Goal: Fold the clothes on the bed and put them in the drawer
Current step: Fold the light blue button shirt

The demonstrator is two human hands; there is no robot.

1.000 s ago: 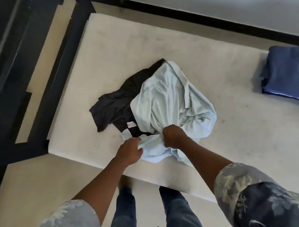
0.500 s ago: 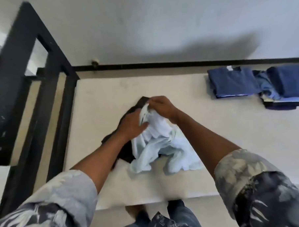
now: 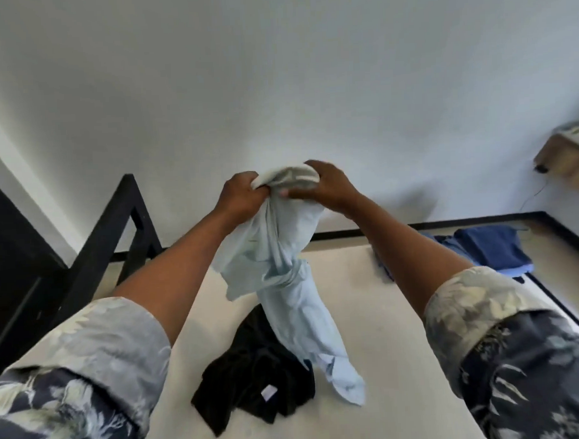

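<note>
A pale blue garment (image 3: 284, 279) hangs bunched in the air above the bed (image 3: 379, 331), its lower end trailing down to the mattress. My left hand (image 3: 239, 196) grips its top edge on the left and my right hand (image 3: 326, 188) grips the same edge on the right, both held up in front of the white wall. Below it a crumpled black garment (image 3: 255, 376) with a small white tag lies on the cream mattress.
Folded dark blue clothes (image 3: 488, 250) lie stacked at the far right of the bed. A black bed frame (image 3: 116, 233) rises on the left. A brown cardboard box (image 3: 567, 154) sits by the wall at the far right.
Both hands lifted the pale blue garment off the bed and raised it high. The view tilted up towards the wall. The black garment stayed on the mattress.
</note>
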